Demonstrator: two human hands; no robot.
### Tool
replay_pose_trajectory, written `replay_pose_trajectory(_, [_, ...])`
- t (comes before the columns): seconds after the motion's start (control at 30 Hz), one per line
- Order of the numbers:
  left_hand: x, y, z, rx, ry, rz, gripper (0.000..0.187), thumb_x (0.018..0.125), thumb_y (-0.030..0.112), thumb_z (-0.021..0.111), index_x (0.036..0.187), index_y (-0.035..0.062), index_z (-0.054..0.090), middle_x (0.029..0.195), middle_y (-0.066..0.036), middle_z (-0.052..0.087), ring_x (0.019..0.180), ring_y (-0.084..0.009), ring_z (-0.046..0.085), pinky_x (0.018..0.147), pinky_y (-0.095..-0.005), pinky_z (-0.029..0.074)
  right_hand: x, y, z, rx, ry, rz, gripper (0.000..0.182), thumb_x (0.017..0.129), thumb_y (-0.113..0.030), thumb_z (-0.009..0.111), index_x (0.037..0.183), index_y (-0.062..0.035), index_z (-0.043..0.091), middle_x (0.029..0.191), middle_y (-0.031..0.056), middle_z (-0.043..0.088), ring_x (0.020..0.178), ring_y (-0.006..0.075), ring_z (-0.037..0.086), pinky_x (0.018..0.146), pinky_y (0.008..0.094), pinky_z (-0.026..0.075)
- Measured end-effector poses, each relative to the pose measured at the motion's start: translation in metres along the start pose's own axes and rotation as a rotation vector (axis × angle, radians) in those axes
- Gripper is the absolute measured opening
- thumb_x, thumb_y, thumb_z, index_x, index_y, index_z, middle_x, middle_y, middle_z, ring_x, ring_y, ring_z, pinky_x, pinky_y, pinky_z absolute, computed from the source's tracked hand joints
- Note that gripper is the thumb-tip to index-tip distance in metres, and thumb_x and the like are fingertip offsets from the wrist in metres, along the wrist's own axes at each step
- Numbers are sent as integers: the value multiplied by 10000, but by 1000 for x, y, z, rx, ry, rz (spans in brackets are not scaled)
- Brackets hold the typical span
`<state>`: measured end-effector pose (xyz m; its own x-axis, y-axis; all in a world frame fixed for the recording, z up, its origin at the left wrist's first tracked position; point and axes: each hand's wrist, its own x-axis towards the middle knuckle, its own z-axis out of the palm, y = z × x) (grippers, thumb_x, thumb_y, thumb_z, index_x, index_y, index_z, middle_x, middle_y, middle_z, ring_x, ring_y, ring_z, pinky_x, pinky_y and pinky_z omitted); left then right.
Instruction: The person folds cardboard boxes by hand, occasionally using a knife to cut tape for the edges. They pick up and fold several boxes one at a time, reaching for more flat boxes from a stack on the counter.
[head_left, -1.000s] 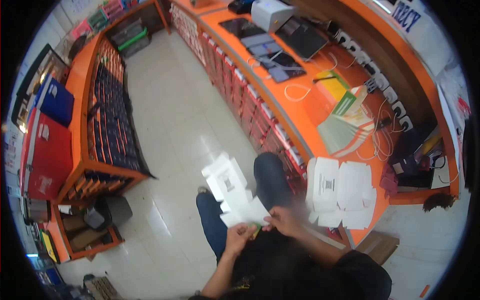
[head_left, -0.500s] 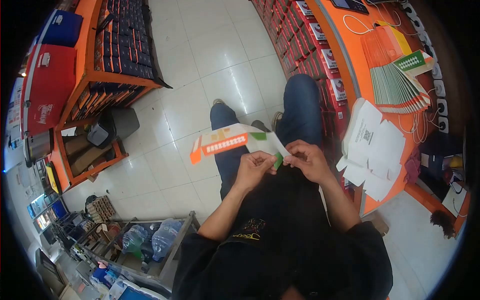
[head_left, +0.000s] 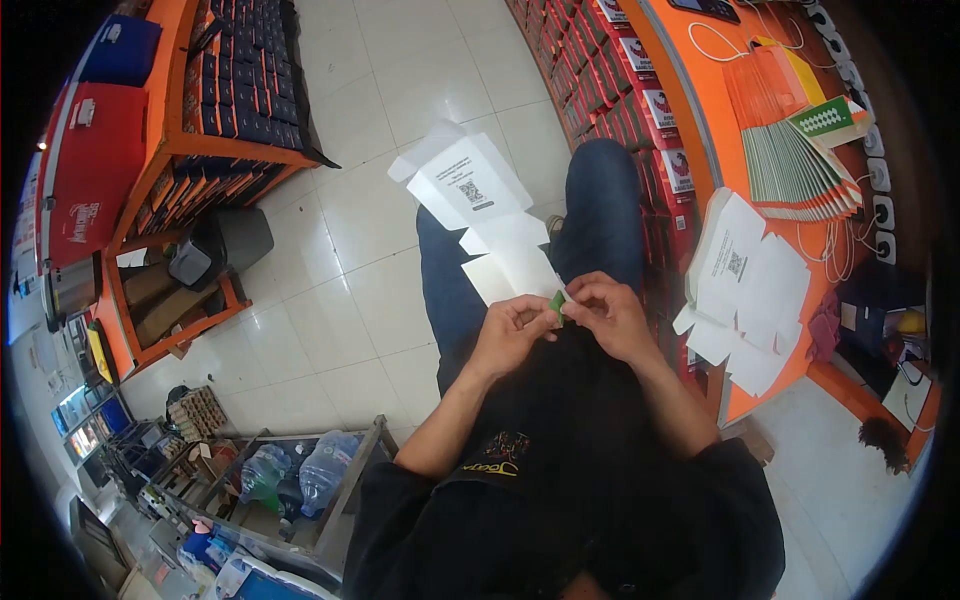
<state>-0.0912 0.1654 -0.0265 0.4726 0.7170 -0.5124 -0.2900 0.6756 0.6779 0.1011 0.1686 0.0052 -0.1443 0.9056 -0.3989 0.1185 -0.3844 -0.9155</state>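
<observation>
Carton blank [head_left: 478,195] now flipping white side up; left hand [head_left: 510,335], right hand [head_left: 605,315] pinching green flap [head_left: 556,305], fingers clamped; creasing needs straight fold.

White tiled floor [head_left: 370,190], orange counters [head_left: 700,110]

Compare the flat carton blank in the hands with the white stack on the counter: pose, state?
The carton blank is held up over the lap, pinched at its near end by the left hand and right hand; the white stack lies flat on the orange counter, untouched. The blank is single; the stack holds several overlapping sheets. Both show white faces with a QR code.
</observation>
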Motion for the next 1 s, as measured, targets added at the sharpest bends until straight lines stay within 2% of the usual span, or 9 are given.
replay_pose_trajectory(0.23, [0,5,0,54,-16,22,138,939,80,612,1015,-30,644,914,-63,665,841,-116,628,742,-261,546,1,-5,4,-43,48,35,166,851,-118,709,855,45,681,999,113,626,804,153,652,681,262,544])
replay_pose_trajectory(0.33, [1,3,2,123,19,19,125,920,49,631,1005,-41,643,908,-80,676,824,-128,647,739,-260,558,0,-7,2,-163,45,20,156,837,-136,721,841,17,692,963,106,634,771,148,640,647,254,523])
replay_pose_trajectory(0.4, [2,4,6,92,92,68,122,897,12,648,999,-55,641,896,-102,685,794,-142,664,727,-258,565,1,-4,2,-177,78,2,145,822,-143,737,821,-4,696,929,89,638,717,130,612,596,244,482])
replay_pose_trajectory(0.53, [7,3,1,-16,85,45,125,885,-9,653,996,-65,638,887,-118,690,791,-152,674,732,-267,575,2,2,2,-216,98,-18,152,817,-151,744,801,-7,695,906,74,639,690,114,590,567,241,450])
replay_pose_trajectory(0.6, [6,-1,1,147,61,68,135,890,-11,645,1013,-66,636,912,-122,690,820,-161,678,757,-282,584,0,1,0,-347,75,-75,144,807,-137,750,793,-5,693,891,70,638,670,109,581,557,243,440])
replay_pose_trajectory(0.8, [16,-2,-2,23,28,49,136,893,-19,636,1021,-67,629,947,-128,688,831,-159,679,762,-273,583,0,8,5,-190,134,-29,117,808,-111,748,833,-2,716,895,84,639,683,114,607,569,231,467])
replay_pose_trajectory(0.93, [18,6,-2,4,6,29,97,895,-18,633,981,-64,628,920,-122,687,842,-153,676,760,-265,572,0,1,3,-208,147,-15,122,830,-119,734,849,1,725,904,96,640,717,119,631,598,229,496])
replay_pose_trajectory(1.0, [20,7,-3,201,67,16,107,889,-28,639,988,-64,621,928,-123,686,816,-146,675,725,-248,569,-3,1,6,-203,117,-27,115,858,-100,702,895,8,722,909,107,643,727,115,640,627,231,513])
